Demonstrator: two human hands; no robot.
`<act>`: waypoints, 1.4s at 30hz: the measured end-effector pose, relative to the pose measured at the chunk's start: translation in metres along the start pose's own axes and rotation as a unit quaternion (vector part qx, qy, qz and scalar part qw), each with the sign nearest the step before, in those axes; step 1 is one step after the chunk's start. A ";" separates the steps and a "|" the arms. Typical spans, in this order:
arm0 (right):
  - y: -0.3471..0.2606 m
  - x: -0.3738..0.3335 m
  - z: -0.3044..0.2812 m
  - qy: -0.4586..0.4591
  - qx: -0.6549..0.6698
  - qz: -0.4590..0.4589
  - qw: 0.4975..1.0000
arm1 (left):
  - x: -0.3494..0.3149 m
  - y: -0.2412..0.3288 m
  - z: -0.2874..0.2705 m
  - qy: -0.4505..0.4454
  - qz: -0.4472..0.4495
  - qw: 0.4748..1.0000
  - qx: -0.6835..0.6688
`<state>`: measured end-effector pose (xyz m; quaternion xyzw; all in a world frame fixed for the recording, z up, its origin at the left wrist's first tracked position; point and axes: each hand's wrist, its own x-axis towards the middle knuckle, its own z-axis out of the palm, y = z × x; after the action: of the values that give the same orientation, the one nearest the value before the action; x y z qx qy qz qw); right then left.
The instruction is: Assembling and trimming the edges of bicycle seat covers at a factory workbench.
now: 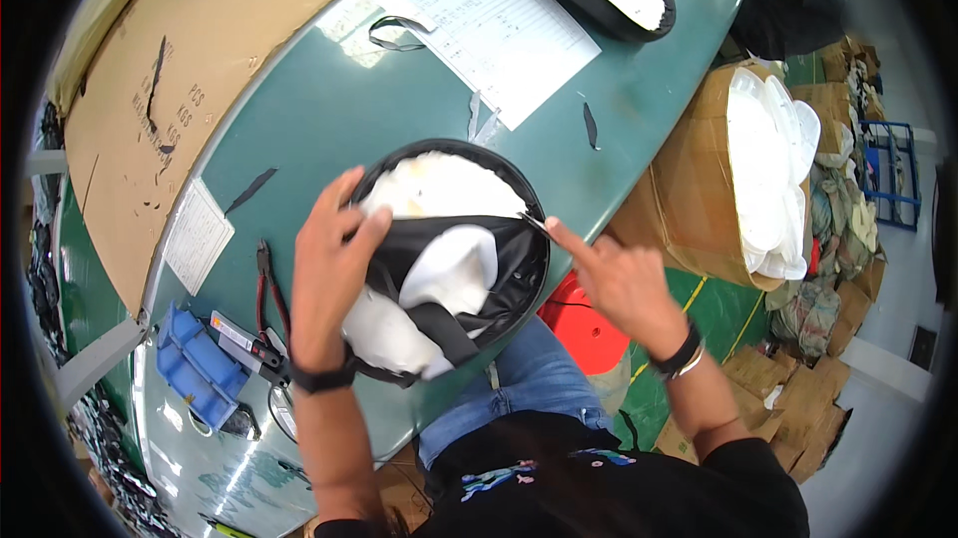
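Head view, one: wide fisheye, left of a head-worn pair. Set above the near edge of the table (324, 104), facing steeply down; close over left hand (334, 264) and right hand (629, 288). Takes in the wearer's lap (549, 378), the table's far edge, and floor (723, 308) past the near edge.

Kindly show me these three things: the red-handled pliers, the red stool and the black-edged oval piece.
Red-handled pliers (266, 275), head view: on the pivot joint.
Red stool (579, 340), head view: on its seat.
Black-edged oval piece (517, 293), head view: shiny black area near its right rim.
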<state>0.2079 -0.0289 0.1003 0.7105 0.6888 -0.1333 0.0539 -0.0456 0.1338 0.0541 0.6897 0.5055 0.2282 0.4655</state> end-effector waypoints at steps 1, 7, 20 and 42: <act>0.014 0.011 -0.003 -0.012 -0.043 -0.026 0.999 | -0.015 0.005 -0.011 -0.028 -0.031 0.999 -0.004; 0.019 0.070 -0.016 -0.099 0.061 -0.165 0.979 | -0.062 0.045 -0.026 -0.100 0.063 0.977 -0.179; -0.023 0.042 -0.011 -0.140 0.007 -0.171 0.975 | 0.007 -0.021 0.006 -0.185 -0.026 0.971 -0.147; -0.048 0.032 -0.024 -0.110 0.003 -0.101 0.989 | 0.003 -0.032 -0.009 -0.262 0.245 0.915 -0.183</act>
<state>0.1632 0.0099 0.1202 0.6184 0.7467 -0.2174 0.1130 -0.0667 0.1421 0.0299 0.7296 0.1298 0.2347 0.6291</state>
